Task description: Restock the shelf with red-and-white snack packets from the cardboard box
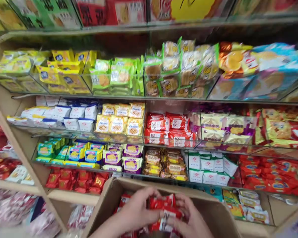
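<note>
My left hand and my right hand are both inside an open cardboard box. Between them they grip a bunch of small red snack packets with white labels, fingers curled round it from either side. Some fingertips are hidden behind the packets. More red packets lie in the box beside my left hand. Beyond the box, similar red packets stand in stacks in a clear shelf bin.
Tiered shelves with clear dividers rise behind the box. Their bins hold yellow packets, green packets, brown packets, white packets and other red packets. A wooden upright stands at the left.
</note>
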`<action>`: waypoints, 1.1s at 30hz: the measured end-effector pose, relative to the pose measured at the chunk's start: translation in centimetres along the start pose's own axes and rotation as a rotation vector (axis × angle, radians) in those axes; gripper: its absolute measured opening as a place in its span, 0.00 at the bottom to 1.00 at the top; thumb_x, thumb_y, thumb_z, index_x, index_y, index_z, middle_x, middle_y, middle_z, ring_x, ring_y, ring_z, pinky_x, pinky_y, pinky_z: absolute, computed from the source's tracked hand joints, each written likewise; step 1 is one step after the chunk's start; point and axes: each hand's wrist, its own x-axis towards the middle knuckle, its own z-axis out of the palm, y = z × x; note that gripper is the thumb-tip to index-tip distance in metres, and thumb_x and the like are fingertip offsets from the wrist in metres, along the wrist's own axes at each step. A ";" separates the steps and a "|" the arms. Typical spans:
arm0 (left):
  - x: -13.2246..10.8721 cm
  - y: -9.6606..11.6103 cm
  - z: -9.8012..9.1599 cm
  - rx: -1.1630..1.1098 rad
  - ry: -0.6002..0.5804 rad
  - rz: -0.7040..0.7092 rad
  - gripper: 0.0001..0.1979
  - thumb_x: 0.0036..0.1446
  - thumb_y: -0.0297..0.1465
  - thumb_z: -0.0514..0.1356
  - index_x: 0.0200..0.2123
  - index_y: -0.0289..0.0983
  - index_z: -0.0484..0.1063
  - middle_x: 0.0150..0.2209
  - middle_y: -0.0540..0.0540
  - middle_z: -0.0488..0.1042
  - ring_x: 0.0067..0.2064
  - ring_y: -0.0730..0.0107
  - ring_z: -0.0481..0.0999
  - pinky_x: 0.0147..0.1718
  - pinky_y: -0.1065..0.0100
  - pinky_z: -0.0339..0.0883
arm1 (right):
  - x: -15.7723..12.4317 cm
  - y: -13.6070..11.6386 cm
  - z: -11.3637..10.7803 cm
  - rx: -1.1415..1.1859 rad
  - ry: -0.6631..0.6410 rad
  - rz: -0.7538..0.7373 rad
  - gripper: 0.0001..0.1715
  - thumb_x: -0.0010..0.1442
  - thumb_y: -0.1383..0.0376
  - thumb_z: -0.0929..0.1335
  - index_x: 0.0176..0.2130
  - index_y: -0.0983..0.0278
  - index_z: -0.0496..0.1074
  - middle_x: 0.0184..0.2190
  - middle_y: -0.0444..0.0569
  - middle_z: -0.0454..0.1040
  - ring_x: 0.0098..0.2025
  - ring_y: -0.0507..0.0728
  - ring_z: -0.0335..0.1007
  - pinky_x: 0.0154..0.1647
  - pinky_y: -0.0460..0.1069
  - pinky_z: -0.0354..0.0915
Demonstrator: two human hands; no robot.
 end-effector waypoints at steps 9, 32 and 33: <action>0.6 0.5 1.9 -0.720 0.116 -0.013 0.17 0.50 0.39 0.58 0.41 0.39 0.61 0.33 0.51 0.70 0.33 0.73 0.70 0.31 0.71 0.67 | 0.4 -2.7 0.3 0.388 0.204 0.162 0.20 0.46 0.56 0.71 0.38 0.63 0.66 0.31 0.45 0.72 0.30 0.53 0.67 0.27 0.45 0.63; -0.5 0.6 -2.7 -0.586 0.502 -0.003 0.23 0.47 0.50 0.55 0.30 0.35 0.74 0.25 0.46 0.74 0.25 0.68 0.70 0.23 0.70 0.67 | 0.9 -9.2 -0.5 -1.216 0.051 -1.031 0.28 0.53 0.60 0.66 0.52 0.61 0.58 0.43 0.49 0.71 0.42 0.60 0.64 0.41 0.53 0.60; -0.4 0.4 -3.6 -0.578 0.608 -0.029 0.25 0.46 0.51 0.55 0.32 0.34 0.73 0.24 0.47 0.73 0.24 0.68 0.70 0.20 0.70 0.66 | 1.3 -10.9 -1.1 -1.252 0.084 -1.049 0.28 0.54 0.63 0.65 0.53 0.62 0.57 0.44 0.50 0.71 0.44 0.60 0.63 0.43 0.53 0.59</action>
